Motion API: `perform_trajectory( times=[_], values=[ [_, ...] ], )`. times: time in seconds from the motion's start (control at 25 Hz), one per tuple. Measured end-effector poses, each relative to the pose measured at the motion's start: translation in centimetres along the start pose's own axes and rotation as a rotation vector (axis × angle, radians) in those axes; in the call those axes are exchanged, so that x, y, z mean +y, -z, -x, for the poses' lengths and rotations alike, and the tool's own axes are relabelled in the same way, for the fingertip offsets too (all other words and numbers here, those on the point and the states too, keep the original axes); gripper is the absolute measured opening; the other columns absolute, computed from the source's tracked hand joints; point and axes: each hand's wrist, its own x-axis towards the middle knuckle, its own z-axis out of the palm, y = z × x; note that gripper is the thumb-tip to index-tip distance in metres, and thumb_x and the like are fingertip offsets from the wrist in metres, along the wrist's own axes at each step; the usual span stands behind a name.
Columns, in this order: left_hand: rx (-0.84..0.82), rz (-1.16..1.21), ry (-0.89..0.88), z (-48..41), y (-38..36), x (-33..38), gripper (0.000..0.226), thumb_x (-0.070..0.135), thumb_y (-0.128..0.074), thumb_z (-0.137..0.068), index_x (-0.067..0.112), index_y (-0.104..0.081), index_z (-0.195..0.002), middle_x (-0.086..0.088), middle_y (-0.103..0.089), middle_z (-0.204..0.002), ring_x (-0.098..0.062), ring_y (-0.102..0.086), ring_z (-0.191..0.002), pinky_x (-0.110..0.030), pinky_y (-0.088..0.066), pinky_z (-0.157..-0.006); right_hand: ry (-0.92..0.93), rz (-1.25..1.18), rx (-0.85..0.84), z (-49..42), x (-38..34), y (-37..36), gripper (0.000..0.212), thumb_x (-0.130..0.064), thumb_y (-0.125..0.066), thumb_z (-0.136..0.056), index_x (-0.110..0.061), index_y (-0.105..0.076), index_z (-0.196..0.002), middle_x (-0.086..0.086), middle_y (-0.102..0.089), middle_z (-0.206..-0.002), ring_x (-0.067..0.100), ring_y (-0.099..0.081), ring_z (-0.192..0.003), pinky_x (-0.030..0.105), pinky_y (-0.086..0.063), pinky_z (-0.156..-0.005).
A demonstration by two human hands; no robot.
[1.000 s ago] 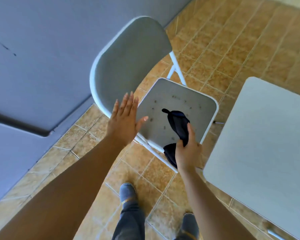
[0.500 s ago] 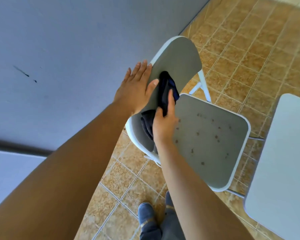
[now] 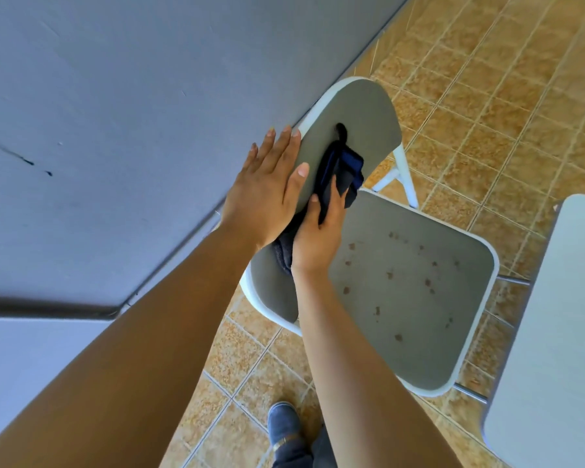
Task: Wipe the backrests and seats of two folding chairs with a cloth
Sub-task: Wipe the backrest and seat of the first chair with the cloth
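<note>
Tiled floor [image 3: 487, 96] surrounds a folding chair [image 3: 419, 298]; left hand [image 3: 264, 194] rests flat, fingers straight, behind its backrest [image 3: 362, 116]; right hand [image 3: 318, 234], just beside, grips a dark cloth [image 3: 343, 163] against the backrest's front.

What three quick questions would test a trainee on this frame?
1. True or false: the dark blue cloth lies on the seat.
2. Which hand holds the cloth against the backrest: A, left hand, or B, right hand?
3. Fill in: the seat is dotted with brown ____.
Key: 1 false, it is on the backrest; 2 B; 3 specks.
</note>
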Motion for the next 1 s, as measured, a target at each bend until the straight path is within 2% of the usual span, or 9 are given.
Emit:
perform_trajectory(
  times=[0.16,0.24,0.36,0.44,0.56,0.72,0.84,0.92,1.0],
  values=[
    [0.008,0.049,-0.020,0.1,0.1,0.0,0.068,0.047,-0.001,-0.095,0.013,-0.014,-0.152,-0.003,-0.011,-0.160,-0.017,-0.003,-0.148,-0.032,-0.002,-0.121,0.099,0.057,-0.128,4.6,2.2,2.1,0.044,-0.022,-0.042,-0.099,-0.024,-0.042,-0.142,-0.004,-0.032,-0.154,0.011,-0.019,-0.145,0.042,-0.025,-0.117],
    [0.022,0.059,-0.026,0.1,0.1,0.0,0.069,0.047,-0.001,-0.094,0.012,-0.014,-0.152,-0.003,-0.012,-0.160,-0.017,-0.003,-0.148,-0.033,-0.002,-0.121,-0.025,0.062,-0.072,3.7,3.0,2.6,0.045,-0.021,-0.041,-0.098,-0.025,-0.042,-0.143,-0.004,-0.031,-0.155,0.010,-0.021,-0.144,0.039,-0.026,-0.116],
    [0.024,0.063,-0.024,0.3,0.1,0.0,0.068,0.046,-0.002,-0.094,0.013,-0.016,-0.152,-0.002,-0.014,-0.160,-0.017,-0.004,-0.148,-0.032,-0.002,-0.121,-0.184,0.096,0.017,-2.5,1.0,1.5,0.045,-0.017,-0.041,-0.099,-0.024,-0.041,-0.144,0.000,-0.030,-0.155,0.015,-0.024,-0.144,0.019,-0.021,-0.110],
    [0.010,0.069,-0.025,0.1,0.3,0.0,0.067,0.047,-0.004,-0.096,0.013,-0.017,-0.152,-0.001,-0.013,-0.160,-0.015,-0.005,-0.148,-0.030,-0.002,-0.120,-0.092,0.120,0.010,-5.1,-1.3,0.4,0.045,-0.021,-0.042,-0.099,-0.024,-0.041,-0.143,0.001,-0.031,-0.155,0.017,-0.025,-0.143,0.026,-0.026,-0.111],
    [-0.067,0.074,-0.032,-2.1,0.8,0.2,0.057,0.041,-0.011,-0.101,0.016,-0.015,-0.152,0.000,-0.010,-0.161,-0.014,-0.002,-0.148,-0.031,0.000,-0.121,0.086,0.042,-0.037,-2.3,-2.0,-0.7,0.047,-0.026,-0.042,-0.096,-0.026,-0.041,-0.143,-0.002,-0.031,-0.155,0.013,-0.021,-0.145,0.038,-0.028,-0.115],
    [-0.147,0.060,-0.013,-4.9,0.7,1.2,0.055,0.037,-0.011,-0.103,0.018,0.000,-0.153,0.002,0.005,-0.162,-0.012,0.007,-0.148,-0.030,0.003,-0.120,-0.048,0.023,0.033,-2.0,0.3,0.4,0.046,-0.019,-0.042,-0.097,-0.024,-0.041,-0.143,-0.002,-0.030,-0.155,0.012,-0.023,-0.144,0.030,-0.024,-0.115],
    [-0.132,-0.019,-0.027,-4.6,0.3,1.1,0.057,0.040,-0.009,-0.102,0.017,0.003,-0.153,0.001,0.007,-0.161,-0.013,0.009,-0.147,-0.031,0.003,-0.120,-0.220,0.135,0.043,-8.4,-0.6,0.2,0.046,-0.020,-0.040,-0.099,-0.024,-0.040,-0.144,-0.001,-0.030,-0.155,0.019,-0.029,-0.141,0.038,-0.032,-0.110],
    [-0.126,-0.036,-0.022,-4.6,0.3,1.2,0.058,0.041,-0.009,-0.102,0.016,0.002,-0.153,0.000,0.005,-0.161,-0.014,0.008,-0.148,-0.031,0.002,-0.121,-0.100,0.129,0.004,-9.0,-1.6,-0.4,0.046,-0.024,-0.039,-0.098,-0.027,-0.039,-0.144,-0.002,-0.030,-0.155,0.018,-0.026,-0.143,0.039,-0.032,-0.110],
    [-0.123,-0.052,-0.010,-4.8,0.4,1.3,0.059,0.041,-0.008,-0.101,0.015,0.002,-0.153,0.000,0.005,-0.161,-0.014,0.008,-0.148,-0.032,0.001,-0.121,0.036,0.047,-0.030,-6.0,-1.6,-0.8,0.048,-0.024,-0.040,-0.095,-0.026,-0.040,-0.143,-0.002,-0.031,-0.155,0.012,-0.021,-0.144,0.032,-0.027,-0.114]
  ],
)
